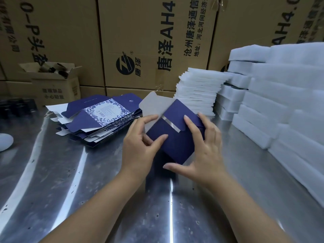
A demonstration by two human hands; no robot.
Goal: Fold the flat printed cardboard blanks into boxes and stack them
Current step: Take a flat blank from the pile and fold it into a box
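A dark blue cardboard box [177,137], partly folded, is held above the steel table in the middle of the view. Its grey inner flap [154,106] stands open at the top left, and a silver strip crosses one blue flap. My left hand [142,142] grips the box's left side, thumb on the blue face and fingers against the grey flap. My right hand [201,146] holds the right side, with the index finger pressing a blue flap and the thumb under the lower corner. A pile of flat blue printed blanks [100,118] lies to the left.
The steel table [70,181] carries stacks of white foam sheets [198,92] behind the box and white foam blocks [280,102] along the right. Large brown cartons [140,41] wall off the back. A small open carton [52,81] stands at back left.
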